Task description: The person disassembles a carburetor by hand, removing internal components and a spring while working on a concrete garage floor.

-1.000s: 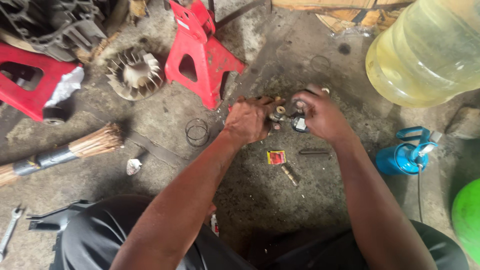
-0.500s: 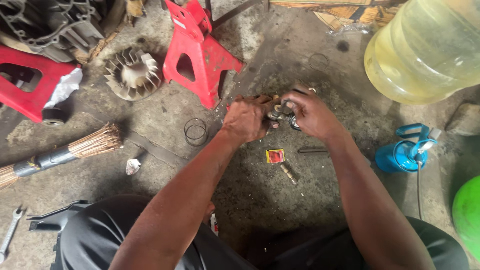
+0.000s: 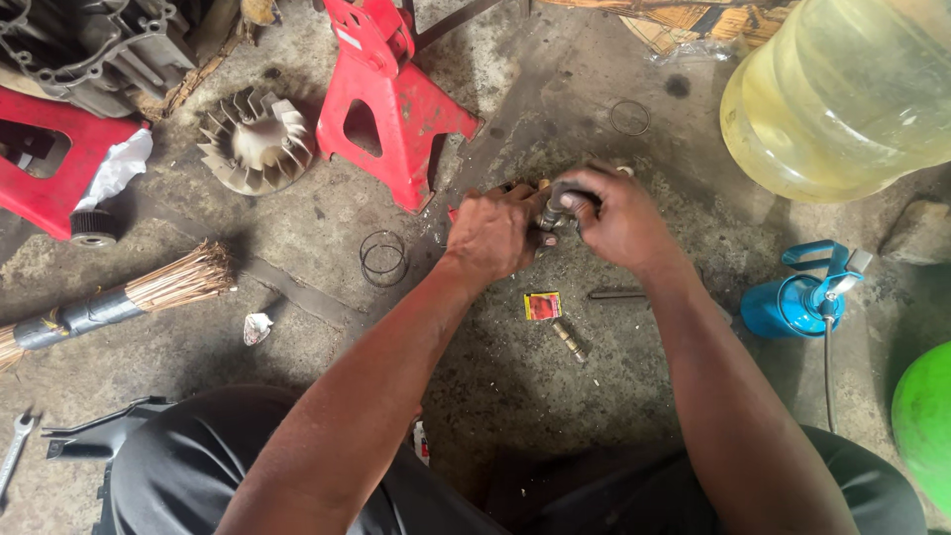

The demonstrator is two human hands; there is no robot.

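Metal part was gripped between left hand and right hand, both closed tight, steadying it above concrete floor.

Red jack stand, blue sprayer, yellowish translucent jug, green ball, grey floor.

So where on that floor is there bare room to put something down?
Bare concrete lies between the wire rings and the fan wheel, and between the small red packet and the blue sprayer. It is crowded around both hands, left hand and right hand, which grip a small metal part.
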